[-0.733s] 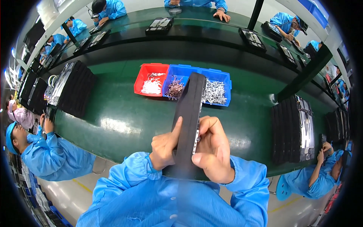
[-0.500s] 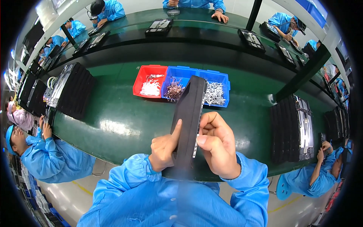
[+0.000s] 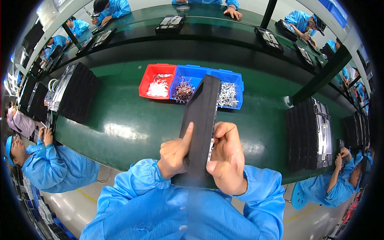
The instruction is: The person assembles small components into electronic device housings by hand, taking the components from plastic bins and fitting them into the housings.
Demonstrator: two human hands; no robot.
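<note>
A flat black plastic housing point(image 3: 201, 120) stands tilted on its edge in front of me, its dark back turned to the left. My left hand point(image 3: 174, 157) holds it near the lower end, the index finger stretched along the back. On the other side, my right hand point(image 3: 229, 157) has its thumb against the lower edge and its curled fingers higher up, by a strip of small light parts point(image 3: 211, 150). Whether a small part is between those fingers is hidden. Beyond the housing are a red bin point(image 3: 144, 89) of white pieces and two blue bins point(image 3: 239, 105) with copper-coloured and silvery small parts.
Stacks of black housings stand on the green table point(image 3: 120, 148), one stack point(image 3: 78, 94) at left, another point(image 3: 306, 138) at right. A dark post point(image 3: 324, 76) rises at the right. Co-workers in blue sit at both sides and along the far bench point(image 3: 212, 24).
My right thumb has come away from the fingertips and slid down the housing's edge; the pinch has opened. The housing is slightly higher in view, and my left hand keeps its hold.
</note>
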